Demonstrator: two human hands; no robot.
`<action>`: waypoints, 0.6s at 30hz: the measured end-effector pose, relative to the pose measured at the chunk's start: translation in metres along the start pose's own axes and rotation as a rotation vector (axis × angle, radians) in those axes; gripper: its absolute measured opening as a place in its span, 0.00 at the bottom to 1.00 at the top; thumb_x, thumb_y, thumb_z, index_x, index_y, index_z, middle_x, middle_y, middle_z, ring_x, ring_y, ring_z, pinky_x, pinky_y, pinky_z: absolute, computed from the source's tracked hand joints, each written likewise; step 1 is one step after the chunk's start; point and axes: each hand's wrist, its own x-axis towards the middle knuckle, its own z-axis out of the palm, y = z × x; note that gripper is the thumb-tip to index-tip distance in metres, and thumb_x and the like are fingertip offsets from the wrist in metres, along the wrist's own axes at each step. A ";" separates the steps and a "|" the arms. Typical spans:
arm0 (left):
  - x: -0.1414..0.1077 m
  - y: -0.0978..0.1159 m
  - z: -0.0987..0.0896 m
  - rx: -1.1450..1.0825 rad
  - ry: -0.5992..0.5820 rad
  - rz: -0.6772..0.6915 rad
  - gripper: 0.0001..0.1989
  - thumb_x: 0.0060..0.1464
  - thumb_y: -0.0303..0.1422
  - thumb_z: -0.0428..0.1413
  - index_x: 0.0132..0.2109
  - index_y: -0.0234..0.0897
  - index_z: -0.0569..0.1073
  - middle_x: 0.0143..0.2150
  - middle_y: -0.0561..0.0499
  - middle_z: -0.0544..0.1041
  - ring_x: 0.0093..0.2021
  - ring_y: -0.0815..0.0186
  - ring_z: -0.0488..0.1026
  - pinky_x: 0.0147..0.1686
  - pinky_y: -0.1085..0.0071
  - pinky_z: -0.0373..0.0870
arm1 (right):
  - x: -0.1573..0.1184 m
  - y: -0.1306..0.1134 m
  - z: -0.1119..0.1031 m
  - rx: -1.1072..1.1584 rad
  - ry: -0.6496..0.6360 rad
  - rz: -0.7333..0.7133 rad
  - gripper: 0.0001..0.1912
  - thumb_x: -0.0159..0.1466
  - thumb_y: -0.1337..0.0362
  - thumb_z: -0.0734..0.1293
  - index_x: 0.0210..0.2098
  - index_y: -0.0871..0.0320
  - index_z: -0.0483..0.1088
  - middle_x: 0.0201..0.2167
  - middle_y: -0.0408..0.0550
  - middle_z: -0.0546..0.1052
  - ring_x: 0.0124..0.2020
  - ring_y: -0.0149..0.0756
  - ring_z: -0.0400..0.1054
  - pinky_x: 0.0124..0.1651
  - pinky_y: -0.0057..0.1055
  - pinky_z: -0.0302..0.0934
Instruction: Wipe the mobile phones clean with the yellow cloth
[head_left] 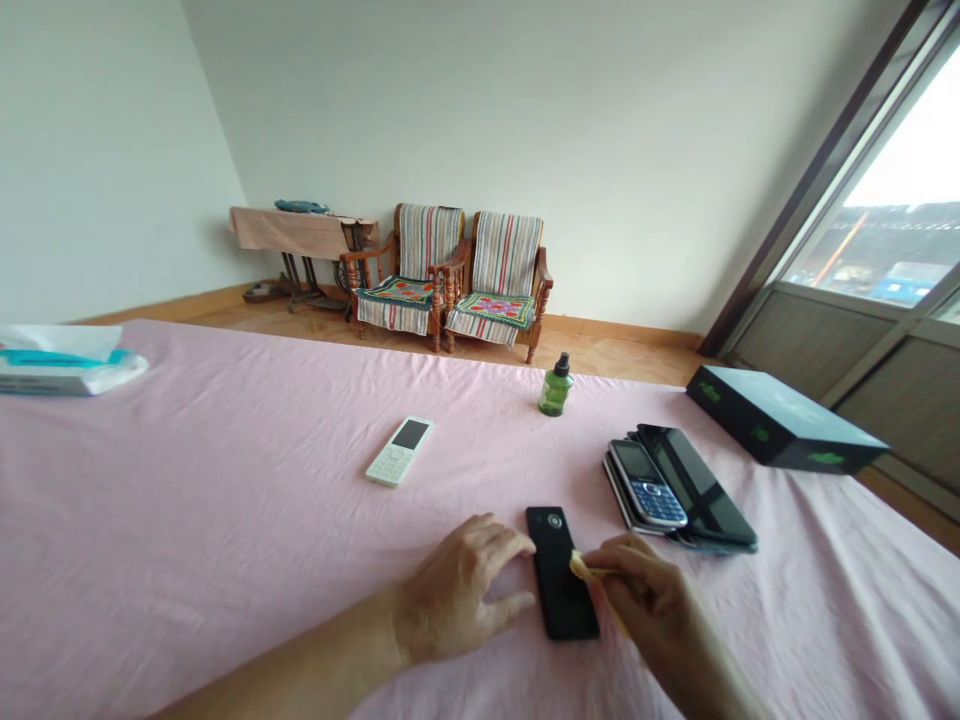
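A black phone (561, 590) lies back up on the pink cloth, its round camera at the far end. My left hand (469, 590) rests at its left side, thumb and fingers apart, fingertips at the phone's edge. My right hand (649, 590) is closed on a small yellowish cloth (580, 566), which touches the phone's right side. A white keypad phone (401, 452) lies farther off to the left. Right of the black phone, a blue keypad phone (649, 485) and a dark glossy phone (694, 485) lie on top of other devices.
A green spray bottle (555, 388) stands toward the far edge of the pink-covered surface (247, 450). At the right is a black box (784, 415); at the far left, a tissue pack (67, 365). Two wooden chairs (495, 275) stand beyond, by the wall.
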 end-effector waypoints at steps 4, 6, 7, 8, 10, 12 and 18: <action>-0.003 0.010 0.006 -0.075 0.004 -0.044 0.23 0.49 0.27 0.63 0.53 0.42 0.69 0.48 0.49 0.74 0.50 0.57 0.69 0.51 0.61 0.66 | 0.007 -0.006 0.011 0.147 -0.010 0.128 0.12 0.59 0.59 0.65 0.29 0.58 0.78 0.27 0.46 0.70 0.22 0.31 0.65 0.21 0.25 0.57; -0.004 0.013 0.007 -0.099 0.007 -0.052 0.25 0.49 0.25 0.63 0.54 0.44 0.68 0.48 0.50 0.74 0.50 0.57 0.69 0.51 0.62 0.67 | 0.009 -0.007 0.015 0.209 -0.037 0.190 0.11 0.58 0.59 0.66 0.30 0.59 0.78 0.27 0.45 0.69 0.20 0.29 0.63 0.19 0.25 0.55; -0.004 0.014 0.006 -0.106 0.007 -0.054 0.26 0.49 0.26 0.63 0.55 0.44 0.68 0.48 0.51 0.74 0.50 0.57 0.69 0.52 0.62 0.67 | 0.010 -0.006 0.016 0.237 -0.052 0.221 0.11 0.57 0.58 0.68 0.30 0.59 0.78 0.27 0.44 0.69 0.19 0.28 0.63 0.19 0.25 0.55; -0.004 0.015 0.006 -0.110 0.005 -0.056 0.26 0.49 0.27 0.63 0.55 0.44 0.67 0.48 0.50 0.74 0.50 0.57 0.69 0.52 0.61 0.67 | 0.012 -0.006 0.017 0.269 -0.055 0.251 0.11 0.56 0.58 0.69 0.30 0.59 0.78 0.26 0.44 0.70 0.20 0.28 0.63 0.19 0.24 0.55; -0.003 0.015 0.005 -0.114 0.002 -0.060 0.28 0.48 0.28 0.64 0.56 0.43 0.66 0.50 0.49 0.74 0.52 0.55 0.68 0.52 0.60 0.66 | 0.013 -0.004 0.016 0.341 -0.017 0.318 0.13 0.54 0.56 0.71 0.31 0.59 0.78 0.25 0.45 0.72 0.21 0.29 0.65 0.22 0.24 0.56; -0.004 0.013 0.006 -0.125 0.006 -0.063 0.31 0.46 0.29 0.65 0.57 0.41 0.66 0.51 0.47 0.74 0.52 0.55 0.68 0.52 0.59 0.66 | 0.015 -0.005 0.015 0.406 0.038 0.391 0.16 0.51 0.53 0.73 0.31 0.60 0.78 0.23 0.45 0.74 0.22 0.30 0.65 0.23 0.24 0.56; -0.006 0.004 0.009 -0.203 0.056 -0.033 0.32 0.49 0.44 0.64 0.58 0.38 0.66 0.51 0.43 0.73 0.50 0.53 0.69 0.51 0.57 0.66 | 0.020 -0.028 0.006 0.537 0.027 0.457 0.18 0.46 0.52 0.76 0.28 0.61 0.78 0.23 0.46 0.75 0.22 0.28 0.64 0.24 0.23 0.55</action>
